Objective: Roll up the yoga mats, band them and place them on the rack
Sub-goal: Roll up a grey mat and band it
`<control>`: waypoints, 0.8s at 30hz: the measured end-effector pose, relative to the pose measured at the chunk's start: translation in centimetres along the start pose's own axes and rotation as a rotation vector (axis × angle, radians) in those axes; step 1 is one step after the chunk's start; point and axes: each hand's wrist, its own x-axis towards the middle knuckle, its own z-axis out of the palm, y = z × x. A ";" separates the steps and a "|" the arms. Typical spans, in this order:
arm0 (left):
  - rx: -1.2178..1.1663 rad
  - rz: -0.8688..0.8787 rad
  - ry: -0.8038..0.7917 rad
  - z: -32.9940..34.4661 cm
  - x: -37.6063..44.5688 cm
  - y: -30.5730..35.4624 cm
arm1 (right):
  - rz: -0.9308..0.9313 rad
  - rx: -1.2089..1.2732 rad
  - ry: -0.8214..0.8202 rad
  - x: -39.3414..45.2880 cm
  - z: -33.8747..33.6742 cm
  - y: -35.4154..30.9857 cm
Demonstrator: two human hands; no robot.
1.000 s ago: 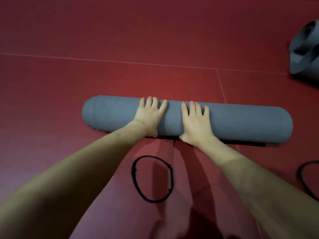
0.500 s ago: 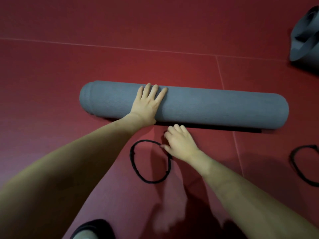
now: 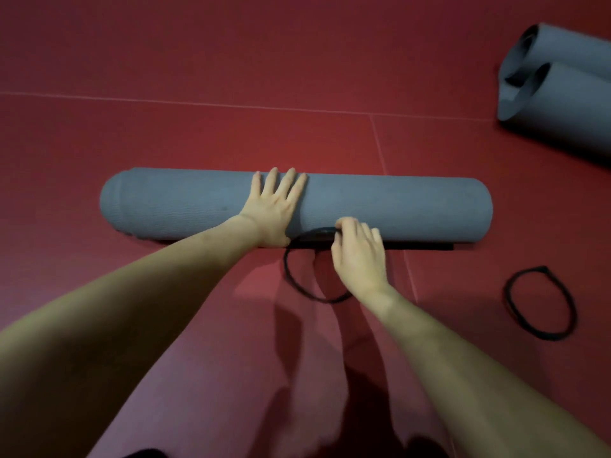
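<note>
On red floor (image 3: 231, 61), seam lines, rolled grey mat (image 3: 396, 206), black band (image 3: 297, 279)

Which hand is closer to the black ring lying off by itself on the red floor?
Right. The right hand pinches another band beside the rolled mat, with bare floor between it and the loose band. The left hand presses on the mat, farther away.

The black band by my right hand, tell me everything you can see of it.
The band is a thin black closed loop, seemingly elastic cord. Its near part lies on the red floor, while the right hand pinches its far part and lifts it against the near side of the rolled grey mat. It is not around the mat yet.
</note>
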 end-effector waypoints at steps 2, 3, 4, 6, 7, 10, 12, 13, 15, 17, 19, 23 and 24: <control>0.043 0.055 0.020 -0.4 0.9 1.1 | 0.095 -0.019 0.099 1.0 -0.9 2.1; 0.062 0.092 0.030 -0.6 1.3 1.9 | 0.141 -0.039 0.130 1.4 -1.3 3.3; 0.079 0.127 0.040 -0.9 1.8 2.9 | 0.183 -0.059 0.147 1.6 -1.7 4.3; 0.077 0.156 0.054 -1.4 2.8 5.3 | 0.241 -0.091 0.174 1.7 -2.3 6.2; 0.056 0.154 0.058 -1.7 3.4 6.5 | 0.263 -0.102 0.186 1.7 -2.5 7.0; 0.020 0.154 0.068 -2.4 4.8 9.8 | 0.305 -0.123 0.207 2.0 -3.1 9.0; -0.006 0.117 0.055 -2.6 5.5 11.4 | 0.325 -0.095 0.187 2.0 -2.9 10.1; -0.008 0.104 0.042 -2.6 5.8 11.9 | 0.334 -0.056 0.174 1.9 -2.7 10.4; 0.000 0.098 0.025 -2.7 6.0 12.3 | 0.355 0.041 0.165 1.7 -2.2 10.3; -0.028 0.097 0.040 -2.8 6.1 11.9 | 0.380 0.095 0.172 1.8 -1.9 9.8; -0.063 0.107 0.059 -2.9 6.2 11.3 | 0.389 0.096 0.179 2.3 -2.0 9.3; -0.076 0.114 0.073 -2.5 5.5 10.0 | 0.400 0.083 0.152 2.8 -1.9 7.8; -0.073 0.110 0.069 -2.4 5.3 9.4 | 0.404 0.091 0.146 2.9 -1.7 7.1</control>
